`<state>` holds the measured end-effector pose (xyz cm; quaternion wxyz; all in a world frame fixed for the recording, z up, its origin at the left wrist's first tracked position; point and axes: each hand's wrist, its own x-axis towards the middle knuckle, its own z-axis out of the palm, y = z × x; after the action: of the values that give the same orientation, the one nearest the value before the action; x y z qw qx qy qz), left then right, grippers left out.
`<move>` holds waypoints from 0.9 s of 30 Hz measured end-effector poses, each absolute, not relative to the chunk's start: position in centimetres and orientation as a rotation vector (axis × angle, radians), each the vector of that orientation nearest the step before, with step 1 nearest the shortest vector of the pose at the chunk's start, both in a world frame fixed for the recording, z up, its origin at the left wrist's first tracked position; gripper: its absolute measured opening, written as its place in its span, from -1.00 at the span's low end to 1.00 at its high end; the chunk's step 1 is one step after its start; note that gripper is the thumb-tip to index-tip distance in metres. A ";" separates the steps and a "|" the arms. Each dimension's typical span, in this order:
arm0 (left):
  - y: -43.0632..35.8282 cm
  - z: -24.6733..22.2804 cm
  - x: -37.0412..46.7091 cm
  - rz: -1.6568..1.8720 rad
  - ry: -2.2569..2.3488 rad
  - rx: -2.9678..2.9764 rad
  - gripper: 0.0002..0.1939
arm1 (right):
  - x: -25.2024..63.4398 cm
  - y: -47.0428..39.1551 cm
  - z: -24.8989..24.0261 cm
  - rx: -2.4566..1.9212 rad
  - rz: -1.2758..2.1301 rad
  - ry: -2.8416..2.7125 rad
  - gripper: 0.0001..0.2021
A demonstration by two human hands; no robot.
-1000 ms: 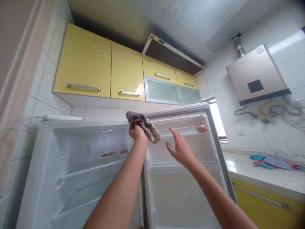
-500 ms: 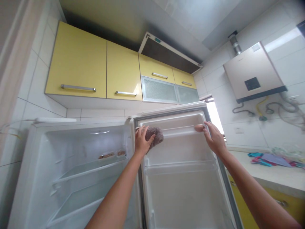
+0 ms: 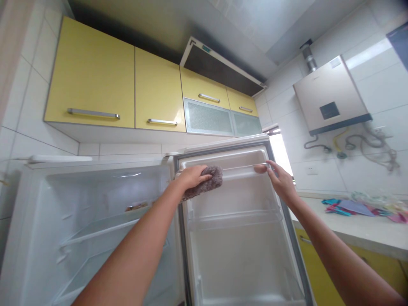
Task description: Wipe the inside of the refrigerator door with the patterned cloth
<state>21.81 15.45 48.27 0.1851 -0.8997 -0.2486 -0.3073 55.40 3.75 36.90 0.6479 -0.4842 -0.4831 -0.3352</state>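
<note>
Cloth (image 3: 213, 178) | left hand (image 3: 193, 176) clasps it | right hand (image 3: 283, 182) pinches rack edge (image 3: 239, 167) | gap between

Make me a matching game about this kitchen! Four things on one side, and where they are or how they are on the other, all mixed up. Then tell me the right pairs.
Things
1. Cloth
2. Right hand
3. Heater
4. Fridge door

Where or how
A. Up on the tiled wall
B. Swung open
C. In the left hand
D. At one end of the door's top shelf

Right pairs
1-C, 2-D, 3-A, 4-B
</note>
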 end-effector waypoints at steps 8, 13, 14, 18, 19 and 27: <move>11.6 48.5 30.4 -0.730 -0.685 -2.534 -0.46 | 55.7 3.4 37.2 -1.108 -0.796 -1.158 -0.55; 8.8 48.3 35.1 -0.694 -0.661 -2.528 -0.41 | 55.7 3.1 37.3 -1.094 -0.833 -1.179 -0.57; 8.4 48.1 35.7 -0.692 -0.657 -2.523 -0.37 | 55.7 3.0 37.4 -1.096 -0.843 -1.180 -0.58; 7.7 47.0 36.5 -0.732 -0.631 -2.403 -0.26 | 55.7 2.7 37.6 -1.146 -0.881 -1.188 -0.60; 7.8 46.6 36.4 -0.759 -0.623 -2.346 -0.26 | 55.6 2.6 37.7 -1.165 -0.889 -1.192 -0.60; 10.2 44.2 33.4 -0.860 -0.570 -2.030 -0.14 | 55.2 2.1 37.8 -1.276 -0.933 -1.174 -0.59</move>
<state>33.36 10.22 44.23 0.4189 -0.8095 -0.2274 -0.3429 55.17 2.11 37.77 0.5533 -0.5397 -0.4966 -0.3949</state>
